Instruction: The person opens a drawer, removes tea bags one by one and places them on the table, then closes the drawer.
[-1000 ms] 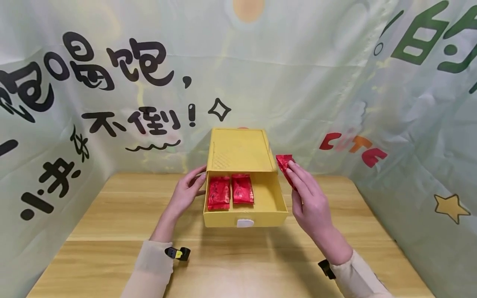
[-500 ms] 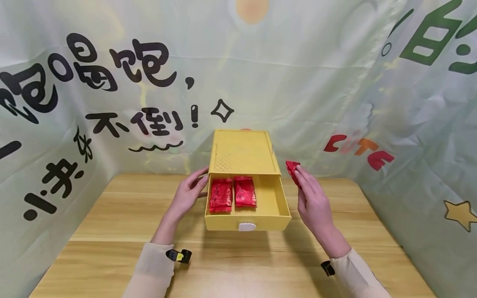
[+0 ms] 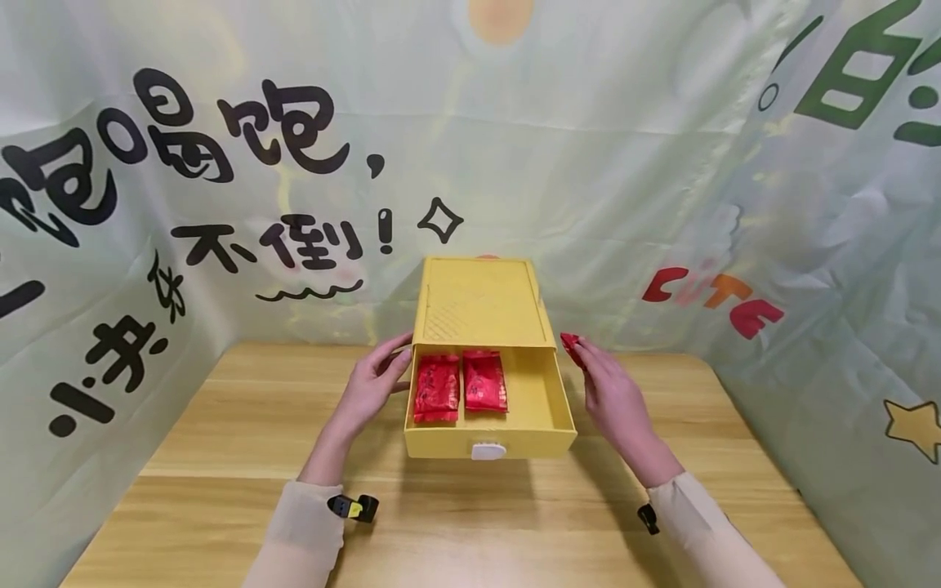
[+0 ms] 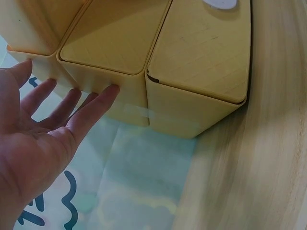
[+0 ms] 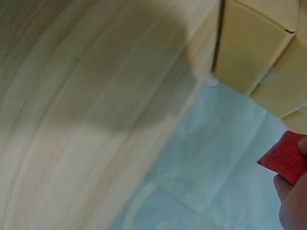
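Currently | right fingers (image 3: 597, 359): pinching one packet (image 3: 569, 346) | left fingers (image 4: 96, 108): spread against one cabinet (image 3: 481, 300) | drawer (extended) (image 3: 441, 444): two packets (image 3: 437, 388)

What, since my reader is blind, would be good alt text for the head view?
A person's right hand holds a red packet beside an open yellow drawer with two more packets inside. The left hand touches the other side of the drawer unit, which stands on a wooden table.

The head camera looks forward and down from farther back. The wrist views look from nearer, rolled sideways; both share the yellow drawer unit (image 4: 196, 52), tabletop (image 4: 273, 143) and backdrop (image 4: 139, 163).
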A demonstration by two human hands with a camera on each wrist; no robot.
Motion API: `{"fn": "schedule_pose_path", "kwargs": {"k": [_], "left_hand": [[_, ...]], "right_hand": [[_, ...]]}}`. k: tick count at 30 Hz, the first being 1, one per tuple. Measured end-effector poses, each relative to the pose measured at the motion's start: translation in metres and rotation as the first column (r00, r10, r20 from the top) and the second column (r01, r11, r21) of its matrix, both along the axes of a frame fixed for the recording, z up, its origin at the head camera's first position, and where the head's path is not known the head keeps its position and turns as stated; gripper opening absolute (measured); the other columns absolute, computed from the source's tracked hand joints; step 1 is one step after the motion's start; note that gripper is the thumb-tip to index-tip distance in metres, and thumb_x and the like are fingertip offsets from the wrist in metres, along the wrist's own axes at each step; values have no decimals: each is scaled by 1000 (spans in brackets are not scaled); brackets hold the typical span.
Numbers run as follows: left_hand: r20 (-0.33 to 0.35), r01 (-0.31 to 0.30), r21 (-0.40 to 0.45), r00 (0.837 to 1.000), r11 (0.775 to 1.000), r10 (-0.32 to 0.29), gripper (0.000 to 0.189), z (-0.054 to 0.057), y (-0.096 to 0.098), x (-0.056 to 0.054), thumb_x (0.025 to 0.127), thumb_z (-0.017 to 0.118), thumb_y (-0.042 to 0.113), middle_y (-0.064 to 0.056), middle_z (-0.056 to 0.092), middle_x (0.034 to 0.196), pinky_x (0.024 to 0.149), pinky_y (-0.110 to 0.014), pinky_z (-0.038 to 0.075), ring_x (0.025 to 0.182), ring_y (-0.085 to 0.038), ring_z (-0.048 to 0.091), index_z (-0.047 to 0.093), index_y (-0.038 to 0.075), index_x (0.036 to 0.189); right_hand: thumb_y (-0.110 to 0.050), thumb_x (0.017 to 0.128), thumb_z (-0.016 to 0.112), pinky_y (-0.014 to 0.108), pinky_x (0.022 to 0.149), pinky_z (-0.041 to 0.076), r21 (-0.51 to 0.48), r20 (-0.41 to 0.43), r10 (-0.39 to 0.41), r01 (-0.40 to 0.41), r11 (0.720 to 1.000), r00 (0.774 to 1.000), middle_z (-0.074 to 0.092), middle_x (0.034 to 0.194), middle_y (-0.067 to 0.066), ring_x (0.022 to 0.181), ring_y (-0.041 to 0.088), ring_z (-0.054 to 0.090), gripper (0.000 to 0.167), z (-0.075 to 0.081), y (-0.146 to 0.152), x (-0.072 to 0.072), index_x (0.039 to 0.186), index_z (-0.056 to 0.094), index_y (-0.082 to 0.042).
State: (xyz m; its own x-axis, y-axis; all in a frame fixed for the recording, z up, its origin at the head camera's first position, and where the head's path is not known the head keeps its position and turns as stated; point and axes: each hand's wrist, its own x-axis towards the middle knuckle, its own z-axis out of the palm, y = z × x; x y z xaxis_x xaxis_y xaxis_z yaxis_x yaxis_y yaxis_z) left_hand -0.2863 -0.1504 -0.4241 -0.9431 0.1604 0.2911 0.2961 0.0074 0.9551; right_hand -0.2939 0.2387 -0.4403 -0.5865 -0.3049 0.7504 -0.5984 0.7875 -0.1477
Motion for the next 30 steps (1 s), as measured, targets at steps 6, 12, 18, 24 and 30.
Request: {"fn": "schedule_pose_path", "kwargs": {"k": [6, 12, 18, 24, 30], "left_hand": [[11, -2, -1, 1000, 1000, 2, 48, -2, 0, 1, 109, 57, 22, -15, 48, 157, 89, -44, 65, 132, -35, 56, 51, 6, 154], [9, -8, 7, 1000, 1000, 8, 46, -1, 0, 1, 109, 57, 20, -14, 49, 156, 88, -45, 65, 133, -35, 56, 52, 6, 153], [1, -8, -6, 1000, 1000, 8, 47, -1, 0, 0, 109, 57, 20, -15, 48, 157, 89, -46, 65, 132, -35, 56, 51, 5, 153], [-7, -4, -9, 1000, 1000, 4, 46, -1, 0, 0, 110, 56, 20, -14, 48, 157, 89, -47, 65, 132, -34, 56, 51, 5, 153], [-13, 0, -10, 1000, 1000, 0, 46, -2, 0, -1, 109, 57, 21, -15, 48, 156, 87, -42, 65, 131, -33, 57, 51, 5, 153]], "right_hand": [[14, 91, 65, 64, 99, 55, 50, 91, -14, 10, 999, 996, 61, 140, 26, 122, 48, 61, 46, -10, 2, -11, 137, 62, 9], [13, 96, 59, 64, 96, 56, 81, 166, -33, 19, 997, 986, 63, 137, 27, 119, 48, 62, 42, -21, 3, -20, 136, 63, 7], [14, 97, 57, 63, 92, 59, 126, 262, -64, 31, 991, 963, 64, 135, 27, 120, 47, 63, 40, -31, 8, -22, 135, 64, 7], [18, 94, 56, 62, 95, 58, 182, 329, -84, 24, 983, 941, 63, 136, 29, 120, 48, 63, 45, -37, 12, -22, 136, 63, 8], [21, 90, 55, 62, 101, 55, 219, 385, -91, 5, 976, 918, 60, 139, 30, 123, 49, 60, 50, -39, 12, -21, 138, 60, 9]]}}
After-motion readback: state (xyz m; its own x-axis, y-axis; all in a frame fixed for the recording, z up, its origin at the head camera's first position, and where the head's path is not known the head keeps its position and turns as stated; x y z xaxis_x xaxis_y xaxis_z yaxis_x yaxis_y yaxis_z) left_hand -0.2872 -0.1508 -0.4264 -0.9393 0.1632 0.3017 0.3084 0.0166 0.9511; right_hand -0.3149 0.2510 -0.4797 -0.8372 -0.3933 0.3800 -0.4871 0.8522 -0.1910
